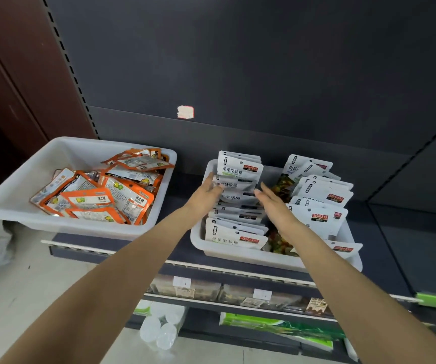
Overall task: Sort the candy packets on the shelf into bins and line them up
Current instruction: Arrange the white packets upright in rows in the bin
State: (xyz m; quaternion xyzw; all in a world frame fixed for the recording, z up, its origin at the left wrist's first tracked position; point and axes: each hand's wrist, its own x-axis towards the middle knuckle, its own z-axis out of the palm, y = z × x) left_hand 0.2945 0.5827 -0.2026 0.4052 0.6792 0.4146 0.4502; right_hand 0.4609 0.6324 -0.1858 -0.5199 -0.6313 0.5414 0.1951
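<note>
- Dark grey shop shelving is filling the view, its back panel (238,61) carrying a small torn white and red sticker (185,112), with a reddish-brown wall panel (6,74) standing at the left.
- Two white plastic bins are sitting side by side on the shelf board (180,248), well apart from each other.
- The left bin (14,195) is holding a loose, jumbled heap of orange candy packets (101,195), piled toward its right side.
- The right bin (264,258) is holding white candy packets standing in two rows: a left row (235,232) running front to back and a looser right row (319,203), with colourful sweets showing through clear packet fronts between them.
- Both bare forearms are reaching into the right bin.
- The left hand (206,193) is lying with straight fingers against the left edge of the left row, gripping nothing.
- The right hand (272,200) is held flat with straight fingers at that row's right edge, also gripping nothing.
- Lower shelves are showing boxed goods, price tags (262,294), green packages (277,327) and clear plastic cups (159,332).
</note>
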